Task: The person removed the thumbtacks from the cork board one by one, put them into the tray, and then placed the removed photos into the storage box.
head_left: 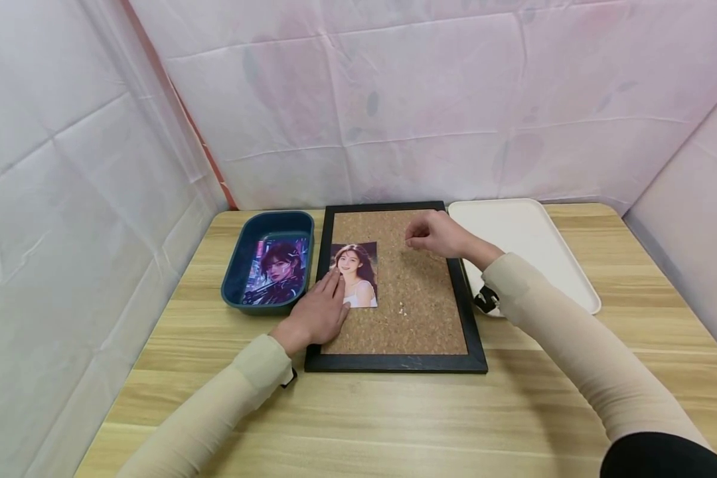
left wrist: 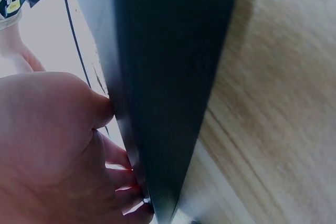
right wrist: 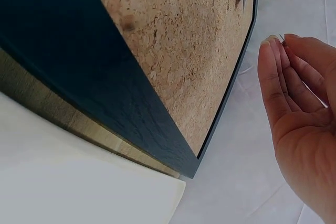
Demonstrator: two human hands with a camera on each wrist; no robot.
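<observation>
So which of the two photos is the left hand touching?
The one on the cork board: the photo of a person in white, under the left hand. The purple-toned photo lies untouched in the blue tray.

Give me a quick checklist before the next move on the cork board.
1. Photo lies on cork board, left side: ok.
2. Left hand rests flat on the photo's left edge: ok.
3. Right hand above the board's upper part, fingertips pinched together: ok.
4. Pin in that pinch: cannot tell, only a thin sliver shows.
5. Second picture lies in blue tray: ok.
6. White tray right of board: ok.
</observation>
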